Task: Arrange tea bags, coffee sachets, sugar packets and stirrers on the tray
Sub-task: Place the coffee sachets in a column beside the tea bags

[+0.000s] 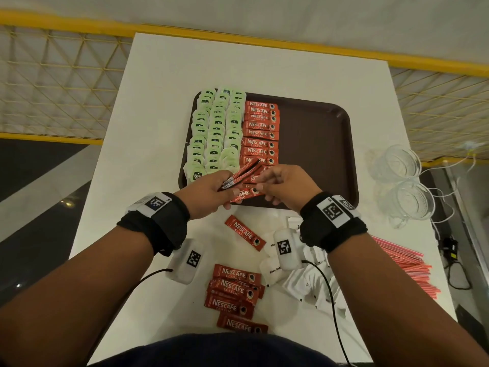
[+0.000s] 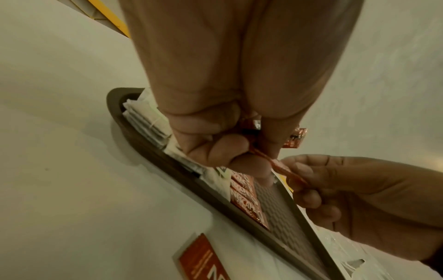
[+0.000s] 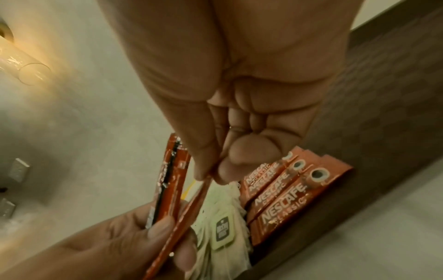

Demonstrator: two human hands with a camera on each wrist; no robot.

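Observation:
A brown tray [image 1: 317, 133] holds rows of green tea bags [image 1: 217, 128] on its left and a column of red coffee sachets [image 1: 260, 128] beside them. Over the tray's near edge my left hand [image 1: 227, 186] grips a small bundle of coffee sachets [image 1: 242, 173]. My right hand [image 1: 262, 181] pinches the far end of one sachet in that bundle [image 3: 191, 204] between thumb and forefinger. The left wrist view shows the same pinched sachet [image 2: 282, 168]. More sachets [image 1: 232, 295] lie loose on the table near me. White sugar packets [image 1: 312, 287] and red stirrers [image 1: 404, 263] lie to the right.
Two glass cups [image 1: 402, 160] [image 1: 412, 202] stand right of the tray near the table's edge. The right half of the tray is bare. A single sachet [image 1: 244, 235] lies just in front of the tray. A yellow railing [image 1: 66, 25] runs behind the white table.

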